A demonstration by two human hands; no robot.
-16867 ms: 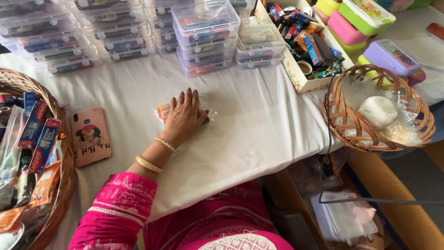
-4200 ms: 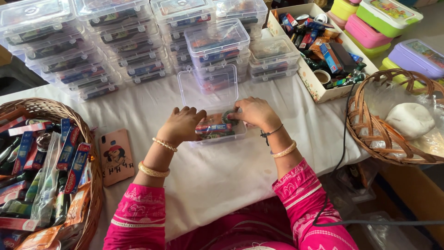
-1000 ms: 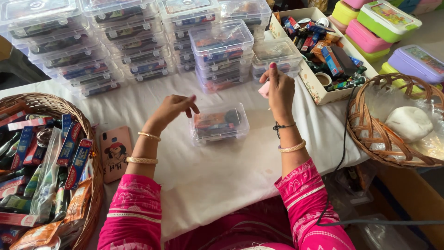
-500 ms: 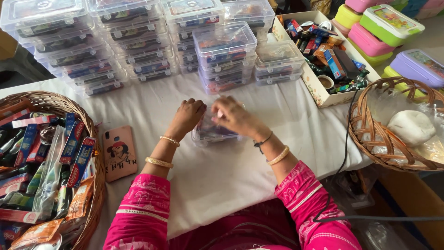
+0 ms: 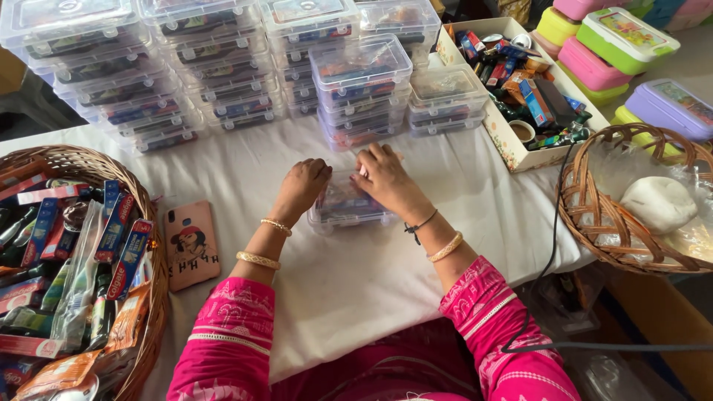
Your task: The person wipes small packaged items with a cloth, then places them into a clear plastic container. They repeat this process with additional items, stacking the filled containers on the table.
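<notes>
Hands meeting at middle of frame over small clear plastic box [image 5: 343, 206] packed with colourful items, set on white cloth of desk [image 5: 356, 275]. Left hand [image 5: 303, 187] resting on box's left end, fingers curled down over its lid and edge. Right hand [image 5: 385, 177] laid across box's right and upper side, fingers bent and pressing on lid; pinched between the fingertips, a small pale thing, too small to make out. Both wrists ringed with gold bangles, right wrist also with thin black band; sleeves bright pink with white pattern. Just above the hands, stack of similar clear boxes [image 5: 362, 85], and more stacks [image 5: 141, 70] spread across upper left of frame, all with lids shut. Lower left of frame, large wicker basket [image 5: 152, 297] heaped with toothpaste boxes and plastic-wrapped items. Between that basket and left forearm, phone [image 5: 191, 244] in pinkish case with cartoon figure, lying flat on cloth, well apart from box. Upper right of frame, open cardboard tray [image 5: 512, 145] crowded with small tubes and packets. Far upper right, lunch boxes in green, pink and purple [image 5: 627, 44]. Right edge of frame, second wicker basket [image 5: 587, 215] lined with clear plastic, with white rounded lump inside. Black cable [image 5: 549, 260] trailing off desk's right edge down toward lower right of frame.
</notes>
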